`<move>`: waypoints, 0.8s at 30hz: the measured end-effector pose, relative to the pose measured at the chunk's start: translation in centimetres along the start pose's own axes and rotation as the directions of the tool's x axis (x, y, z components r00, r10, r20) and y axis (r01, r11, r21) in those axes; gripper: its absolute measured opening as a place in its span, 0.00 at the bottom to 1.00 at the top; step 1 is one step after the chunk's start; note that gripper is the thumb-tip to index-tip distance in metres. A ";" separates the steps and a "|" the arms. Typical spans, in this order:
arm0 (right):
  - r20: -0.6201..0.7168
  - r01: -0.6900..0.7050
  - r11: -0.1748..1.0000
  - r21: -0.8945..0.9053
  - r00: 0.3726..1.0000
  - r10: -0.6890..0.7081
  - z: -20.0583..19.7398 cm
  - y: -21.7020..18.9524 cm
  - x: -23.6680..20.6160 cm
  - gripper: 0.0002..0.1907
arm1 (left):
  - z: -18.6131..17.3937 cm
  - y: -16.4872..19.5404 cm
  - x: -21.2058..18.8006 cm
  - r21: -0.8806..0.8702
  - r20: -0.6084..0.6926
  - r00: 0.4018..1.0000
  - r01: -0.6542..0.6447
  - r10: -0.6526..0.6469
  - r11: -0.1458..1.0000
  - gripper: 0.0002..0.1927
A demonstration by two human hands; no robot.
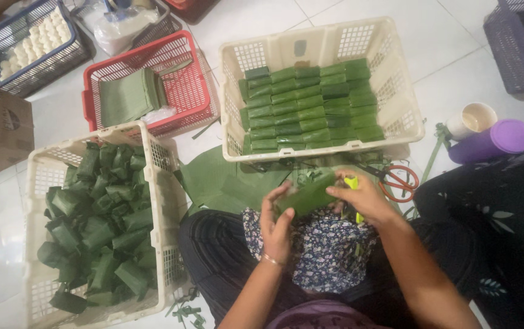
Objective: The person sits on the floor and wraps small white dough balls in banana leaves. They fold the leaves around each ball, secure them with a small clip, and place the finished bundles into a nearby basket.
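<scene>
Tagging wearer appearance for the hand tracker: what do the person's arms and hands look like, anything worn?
Both forearms are bare, with no sleeves in view and no gloves. The left hand has a thin metallic bracelet at the wrist. The right hand shows no ring, watch or band that I can make out.

Leaf-wrapped parcel (306, 195) held between left hand (277, 222) and right hand (365, 198), over the lap. Ahead: crate of rowed parcels (396, 116). Left: crate of loose parcels (36, 183); behind it, basket with folded leaves (192, 91). Scissors (396, 180) right of hands; bottle (493, 141) farther right.
</scene>
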State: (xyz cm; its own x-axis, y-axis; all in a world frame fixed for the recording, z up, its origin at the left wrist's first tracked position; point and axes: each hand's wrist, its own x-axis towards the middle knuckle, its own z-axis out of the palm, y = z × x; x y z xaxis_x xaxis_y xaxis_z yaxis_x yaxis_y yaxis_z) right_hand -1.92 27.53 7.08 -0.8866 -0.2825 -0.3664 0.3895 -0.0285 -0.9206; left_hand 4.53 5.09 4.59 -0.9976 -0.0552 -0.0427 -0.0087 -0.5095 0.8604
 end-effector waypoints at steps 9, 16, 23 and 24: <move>0.000 0.066 0.968 -0.240 0.998 -0.068 1.8 -2.8 1.8 0.14 | 1.7 -1.2 0.7 0.142 0.084 0.851 0.505 -0.519 0.851 0.31; 0.274 0.471 0.695 -0.543 0.882 -0.383 3.4 -5.1 0.0 0.08 | 2.4 2.0 0.3 -0.185 0.196 0.751 0.660 -0.631 0.728 0.25; 0.604 0.367 0.920 -0.136 0.767 -0.217 -1.3 -3.4 2.2 0.09 | 1.9 3.3 0.0 -0.160 0.367 0.692 0.705 -0.621 0.691 0.22; 0.549 0.260 0.964 -0.060 0.815 -0.186 -1.8 -2.6 2.4 0.09 | 1.9 3.3 0.0 -0.139 0.359 0.686 0.710 -0.633 0.690 0.23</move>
State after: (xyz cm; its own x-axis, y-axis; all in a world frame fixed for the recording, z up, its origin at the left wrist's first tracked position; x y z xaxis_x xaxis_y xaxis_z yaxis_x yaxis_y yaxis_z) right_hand -5.54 28.60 8.37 -0.6582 -0.7510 -0.0533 0.1297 -0.0433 -0.9906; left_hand 4.34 5.04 8.39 -0.7037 0.5928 -0.3917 -0.7045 -0.5104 0.4932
